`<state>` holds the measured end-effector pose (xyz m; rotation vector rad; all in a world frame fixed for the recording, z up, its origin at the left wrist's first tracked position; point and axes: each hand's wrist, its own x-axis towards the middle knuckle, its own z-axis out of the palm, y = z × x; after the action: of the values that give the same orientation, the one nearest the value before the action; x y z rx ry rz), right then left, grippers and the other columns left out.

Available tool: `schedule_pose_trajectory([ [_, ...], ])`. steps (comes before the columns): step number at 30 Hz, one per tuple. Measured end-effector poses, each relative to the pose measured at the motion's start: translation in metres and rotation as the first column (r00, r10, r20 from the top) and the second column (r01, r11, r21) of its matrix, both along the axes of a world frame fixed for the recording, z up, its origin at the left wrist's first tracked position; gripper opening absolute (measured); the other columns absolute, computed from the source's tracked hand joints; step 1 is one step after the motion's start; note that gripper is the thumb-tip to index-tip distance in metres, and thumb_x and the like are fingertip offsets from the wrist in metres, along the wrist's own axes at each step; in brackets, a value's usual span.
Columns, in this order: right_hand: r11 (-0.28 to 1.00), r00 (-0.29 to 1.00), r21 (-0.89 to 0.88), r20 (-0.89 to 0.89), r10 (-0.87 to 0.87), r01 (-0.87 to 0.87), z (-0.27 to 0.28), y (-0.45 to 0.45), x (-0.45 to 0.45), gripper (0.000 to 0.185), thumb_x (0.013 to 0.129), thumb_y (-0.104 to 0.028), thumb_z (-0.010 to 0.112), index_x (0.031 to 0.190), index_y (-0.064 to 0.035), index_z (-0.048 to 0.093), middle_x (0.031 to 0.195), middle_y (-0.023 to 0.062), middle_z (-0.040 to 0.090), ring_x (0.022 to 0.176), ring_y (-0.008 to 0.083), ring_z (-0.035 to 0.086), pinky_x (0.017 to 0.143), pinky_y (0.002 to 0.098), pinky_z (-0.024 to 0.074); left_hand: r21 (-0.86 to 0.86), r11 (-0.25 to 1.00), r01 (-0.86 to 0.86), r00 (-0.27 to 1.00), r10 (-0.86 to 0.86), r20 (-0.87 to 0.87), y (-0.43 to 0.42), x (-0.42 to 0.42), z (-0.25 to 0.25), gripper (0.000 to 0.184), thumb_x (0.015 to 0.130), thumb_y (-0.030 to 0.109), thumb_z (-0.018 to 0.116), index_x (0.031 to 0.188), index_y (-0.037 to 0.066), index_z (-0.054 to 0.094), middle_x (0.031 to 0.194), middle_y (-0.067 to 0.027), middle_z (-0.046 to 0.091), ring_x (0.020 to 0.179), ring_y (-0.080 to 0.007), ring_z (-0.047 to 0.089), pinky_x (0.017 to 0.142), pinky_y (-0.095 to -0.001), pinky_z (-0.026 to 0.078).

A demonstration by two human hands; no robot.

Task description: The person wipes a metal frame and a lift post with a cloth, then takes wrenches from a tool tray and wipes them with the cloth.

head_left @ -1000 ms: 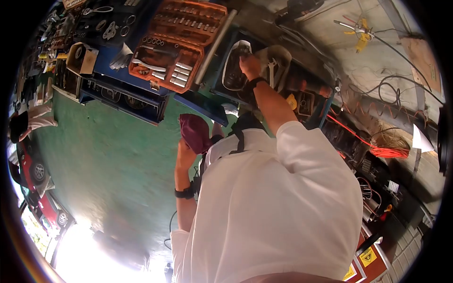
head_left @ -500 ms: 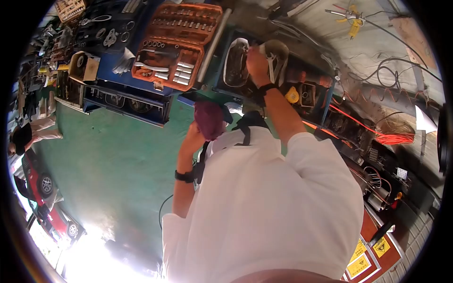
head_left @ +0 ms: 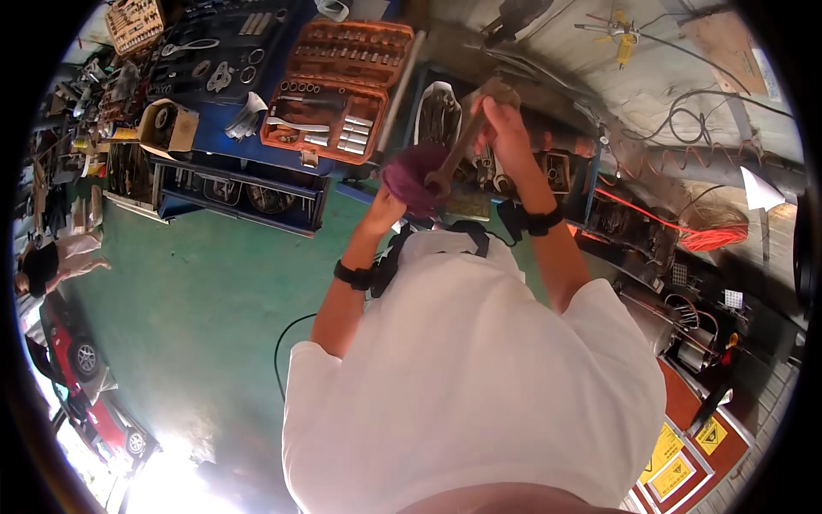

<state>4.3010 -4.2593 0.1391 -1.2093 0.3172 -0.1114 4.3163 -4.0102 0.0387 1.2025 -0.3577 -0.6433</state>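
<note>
My right hand (head_left: 509, 141) is closed around a large, dull brown wrench (head_left: 463, 147), held at a slant above a drawer. The wrench's lower jaw is against or just in front of a maroon cloth (head_left: 411, 176); I cannot tell whether they touch. My left hand (head_left: 387, 211) grips that cloth, its fingers partly covered by the folds. Beyond the hands, a white-edged tray (head_left: 425, 101) of dark tools lies in the drawer. Several more wrenches (head_left: 497, 178) lie beneath my right hand.
An orange socket set case (head_left: 374, 86) lies unfolded on the blue bench, near grey gloves (head_left: 246, 117) and a cardboard box (head_left: 182, 129). Below it an open drawer (head_left: 240, 202) juts over the green floor (head_left: 197, 274). Red cable (head_left: 715, 238) hangs at right. Another person (head_left: 56, 261) is far left.
My right hand has lifted the wrench out of the drawer area toward me. My left hand and the cloth have moved right and up, meeting the wrench's lower end in view.
</note>
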Motion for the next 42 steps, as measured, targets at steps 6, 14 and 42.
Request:
schedule_pose_trajectory([
  [6,0.979,0.983,-0.092,-0.055,0.176,-0.181,0.002,0.027,-0.001,0.031,0.102,-0.034,0.046,0.095,-0.0053,0.056,0.064,-0.002,0.045,0.053,0.0075,0.046,0.049,0.0246,0.0433,0.178,0.88,0.441,0.897,-0.43,-0.099,-0.013,0.02,0.074,0.033,0.086,0.003,0.063,0.119,0.001,0.058,0.104,-0.0028,0.064,0.094,-0.0101,0.059,0.08,-0.0274,0.05],
  [14,0.985,0.977,-0.162,0.209,-0.03,0.065,0.024,0.025,0.004,0.03,0.103,-0.031,0.046,0.1,-0.002,0.055,0.067,0.0029,0.054,0.055,0.0083,0.051,0.052,0.0248,0.0441,0.052,0.986,0.156,0.986,-0.158,0.052,-0.002,0.02,0.088,0.021,0.085,-0.002,0.062,0.105,0.0,0.065,0.086,-0.002,0.067,0.072,-0.0077,0.062,0.06,-0.0243,0.051],
  [42,0.854,0.925,-0.448,0.133,0.356,-0.264,0.059,0.084,-0.016,0.022,0.093,-0.019,0.065,0.108,-0.0041,0.058,0.072,-0.0066,0.044,0.062,0.0021,0.036,0.055,0.0206,0.0304,0.332,0.941,-0.066,0.854,-0.119,0.507,0.025,-0.005,0.129,0.031,0.071,-0.005,0.068,0.101,0.002,0.065,0.091,-0.0111,0.069,0.082,-0.0244,0.067,0.076,-0.0344,0.051],
])
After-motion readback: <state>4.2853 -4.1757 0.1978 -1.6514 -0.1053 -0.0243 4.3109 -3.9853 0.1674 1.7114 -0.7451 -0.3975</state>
